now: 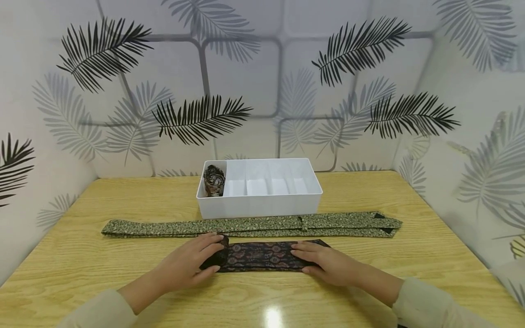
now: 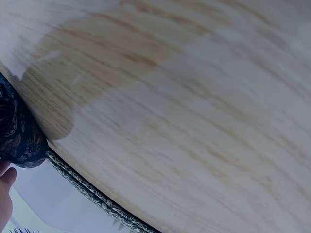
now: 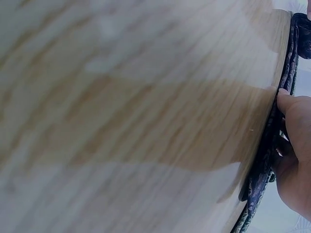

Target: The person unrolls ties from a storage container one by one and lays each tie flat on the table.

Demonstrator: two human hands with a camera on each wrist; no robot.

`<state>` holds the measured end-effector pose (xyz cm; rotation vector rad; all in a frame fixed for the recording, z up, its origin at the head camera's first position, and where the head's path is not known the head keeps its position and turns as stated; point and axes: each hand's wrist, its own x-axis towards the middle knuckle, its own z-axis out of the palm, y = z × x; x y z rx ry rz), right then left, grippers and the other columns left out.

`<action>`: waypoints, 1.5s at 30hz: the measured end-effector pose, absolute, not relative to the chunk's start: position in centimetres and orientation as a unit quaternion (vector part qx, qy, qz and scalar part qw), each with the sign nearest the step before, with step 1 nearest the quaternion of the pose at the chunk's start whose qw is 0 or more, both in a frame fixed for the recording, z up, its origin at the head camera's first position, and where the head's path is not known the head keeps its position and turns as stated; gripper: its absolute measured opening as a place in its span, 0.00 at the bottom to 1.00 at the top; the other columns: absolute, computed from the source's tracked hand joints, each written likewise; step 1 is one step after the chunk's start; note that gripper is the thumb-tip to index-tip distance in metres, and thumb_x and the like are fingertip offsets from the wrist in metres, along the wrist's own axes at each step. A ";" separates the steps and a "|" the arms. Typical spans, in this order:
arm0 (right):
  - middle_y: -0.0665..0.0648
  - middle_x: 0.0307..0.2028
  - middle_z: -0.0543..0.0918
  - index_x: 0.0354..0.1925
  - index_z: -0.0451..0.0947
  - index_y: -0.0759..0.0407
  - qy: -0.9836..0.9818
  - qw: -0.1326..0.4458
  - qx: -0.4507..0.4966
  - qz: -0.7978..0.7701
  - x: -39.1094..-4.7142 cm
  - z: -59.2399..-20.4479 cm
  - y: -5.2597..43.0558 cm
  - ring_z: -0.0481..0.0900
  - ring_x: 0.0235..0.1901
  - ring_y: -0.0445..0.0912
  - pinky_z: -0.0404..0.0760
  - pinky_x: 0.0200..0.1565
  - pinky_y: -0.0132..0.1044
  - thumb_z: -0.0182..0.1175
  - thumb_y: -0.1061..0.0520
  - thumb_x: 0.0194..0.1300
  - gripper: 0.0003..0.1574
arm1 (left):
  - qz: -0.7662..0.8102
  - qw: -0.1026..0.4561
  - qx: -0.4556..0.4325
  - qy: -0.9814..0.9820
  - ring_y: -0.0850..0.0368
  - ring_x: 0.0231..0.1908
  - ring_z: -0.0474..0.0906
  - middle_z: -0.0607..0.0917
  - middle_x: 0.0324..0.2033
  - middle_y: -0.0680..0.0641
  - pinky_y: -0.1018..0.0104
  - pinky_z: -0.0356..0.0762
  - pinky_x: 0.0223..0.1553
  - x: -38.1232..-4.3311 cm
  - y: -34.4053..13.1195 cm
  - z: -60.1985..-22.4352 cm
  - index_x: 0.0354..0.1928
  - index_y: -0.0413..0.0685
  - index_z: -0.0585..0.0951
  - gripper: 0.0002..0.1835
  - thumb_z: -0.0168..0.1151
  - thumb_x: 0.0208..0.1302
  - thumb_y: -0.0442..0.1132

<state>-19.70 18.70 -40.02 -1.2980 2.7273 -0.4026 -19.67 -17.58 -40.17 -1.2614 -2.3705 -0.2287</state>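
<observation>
A dark patterned necktie (image 1: 262,256) lies folded lengthwise on the table, its left end wound into a thick roll (image 2: 22,131). My left hand (image 1: 188,260) holds that roll, fingers over its top and thumb at the near side. Toward the tie's right end, my right hand (image 1: 334,265) rests on the flat cloth with fingers stretched out; in the right wrist view its thumb lies along the tie's edge. Just behind, a green floral necktie (image 1: 254,225) is spread out in a long strip.
A white divided box (image 1: 262,207) stands at the back of the wooden table (image 1: 135,200). Its leftmost compartment contains a rolled brown-and-black necktie (image 1: 214,181). Behind the table rises a wall (image 1: 262,82) with a leaf pattern.
</observation>
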 end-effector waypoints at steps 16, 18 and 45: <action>0.62 0.63 0.65 0.62 0.64 0.61 0.895 0.041 -0.421 -0.138 -19.6 -40.0 19.6 0.63 0.62 0.56 0.68 0.58 0.50 0.48 0.52 0.67 0.28 | -0.082 0.239 -0.463 -0.850 0.45 0.53 0.73 0.77 0.52 0.42 0.55 0.75 0.51 -19.7 -17.7 -40.0 0.49 0.43 0.76 0.21 0.61 0.57 0.47; 0.61 0.63 0.65 0.62 0.64 0.61 0.895 0.041 -0.422 -0.137 -19.6 -40.1 19.7 0.63 0.62 0.56 0.69 0.58 0.50 0.48 0.52 0.67 0.28 | -0.081 0.235 -0.463 -0.851 0.45 0.53 0.73 0.76 0.53 0.41 0.55 0.75 0.50 -19.6 -17.7 -40.0 0.50 0.43 0.76 0.21 0.60 0.57 0.47; 0.62 0.62 0.67 0.61 0.65 0.61 0.897 0.046 -0.414 -0.146 -19.4 -39.8 21.8 0.65 0.61 0.58 0.70 0.56 0.50 0.47 0.51 0.67 0.28 | -0.073 0.244 -0.462 -0.850 0.45 0.53 0.73 0.76 0.51 0.40 0.56 0.75 0.50 -19.6 -18.0 -40.1 0.48 0.43 0.77 0.20 0.60 0.57 0.47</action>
